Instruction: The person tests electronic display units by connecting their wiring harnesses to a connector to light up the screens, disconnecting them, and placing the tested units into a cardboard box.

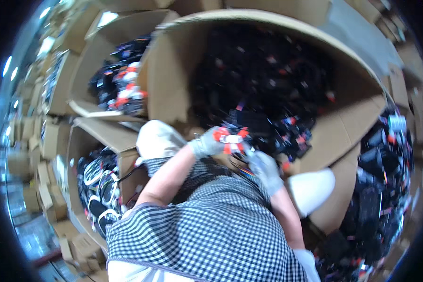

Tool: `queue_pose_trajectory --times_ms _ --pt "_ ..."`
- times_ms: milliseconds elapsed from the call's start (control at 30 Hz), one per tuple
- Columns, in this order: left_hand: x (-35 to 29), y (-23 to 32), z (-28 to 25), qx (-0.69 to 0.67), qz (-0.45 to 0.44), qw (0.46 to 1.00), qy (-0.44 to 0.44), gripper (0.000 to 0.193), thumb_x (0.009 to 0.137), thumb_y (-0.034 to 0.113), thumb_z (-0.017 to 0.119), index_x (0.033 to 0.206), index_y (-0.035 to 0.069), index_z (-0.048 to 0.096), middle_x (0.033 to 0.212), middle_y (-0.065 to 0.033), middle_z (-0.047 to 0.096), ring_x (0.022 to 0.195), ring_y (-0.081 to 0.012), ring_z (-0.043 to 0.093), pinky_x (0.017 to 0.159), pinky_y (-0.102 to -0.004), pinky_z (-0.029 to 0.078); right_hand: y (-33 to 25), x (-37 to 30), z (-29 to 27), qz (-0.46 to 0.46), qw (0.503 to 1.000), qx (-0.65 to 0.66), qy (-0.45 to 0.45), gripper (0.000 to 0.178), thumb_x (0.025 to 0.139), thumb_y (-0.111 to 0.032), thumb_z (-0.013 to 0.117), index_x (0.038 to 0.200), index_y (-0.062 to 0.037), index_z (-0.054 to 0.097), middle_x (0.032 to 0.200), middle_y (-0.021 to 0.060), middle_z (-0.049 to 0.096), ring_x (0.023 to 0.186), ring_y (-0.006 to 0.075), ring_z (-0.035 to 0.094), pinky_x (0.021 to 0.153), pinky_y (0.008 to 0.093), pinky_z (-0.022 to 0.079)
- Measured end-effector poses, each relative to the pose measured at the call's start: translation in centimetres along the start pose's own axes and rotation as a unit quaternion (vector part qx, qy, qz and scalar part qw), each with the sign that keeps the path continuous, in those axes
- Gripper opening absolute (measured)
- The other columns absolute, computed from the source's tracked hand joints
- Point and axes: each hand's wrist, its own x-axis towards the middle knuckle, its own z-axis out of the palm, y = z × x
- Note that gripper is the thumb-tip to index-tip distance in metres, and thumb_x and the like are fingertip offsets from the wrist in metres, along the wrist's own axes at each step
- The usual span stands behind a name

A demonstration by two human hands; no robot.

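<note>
My left hand (208,144), in a pale glove, is closed on a small part with red ends and a white middle (231,139). Just to its right, my right hand (264,170), also gloved, has its fingers curled together beside the same part. Motion blur hides what those fingers hold. Thin coloured wires (242,170) hang below and between the hands. Beyond them, a dark flat piece (249,123) lies at the near side of the heap of black parts (268,70).
A large cardboard box (169,80) with the heap stands in front of me. At the left, one box (80,87) has black and red-white parts, another (96,129) has black-and-white rounded pieces. Mixed dark parts (369,207) lie at the right, past a cardboard flap (348,136).
</note>
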Motion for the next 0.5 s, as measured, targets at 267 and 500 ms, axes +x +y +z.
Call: queue_pose_trajectory --times_ms 267,500 --pt "-5.7 11.0 -2.8 -0.016 0.340 0.906 0.252 0.037 0.076 0.033 0.067 0.099 0.006 0.056 0.076 -0.0020 0.056 0.065 -0.0121 0.052 0.059 -0.0267 0.043 -1.4 -8.5 -4.9 -0.079 0.985 0.037 0.146 0.029 0.092 -0.033 0.050 0.089 -0.0050 0.056 0.056 -0.0069 0.036 0.045 0.0008 0.029 0.039 0.0190 0.018" --pt "-12.8 24.7 -12.2 -0.011 0.500 0.787 0.362 0.031 0.080 0.036 0.064 0.091 0.008 0.058 0.079 -0.0059 0.061 0.069 -0.0154 0.058 0.059 -0.0318 0.045 -3.0 -9.7 -1.7 -0.070 0.990 -0.058 0.105 0.042 0.091 -0.039 0.049 0.093 0.0027 0.057 0.058 -0.0057 0.038 0.047 0.0019 0.032 0.042 0.0184 0.023"
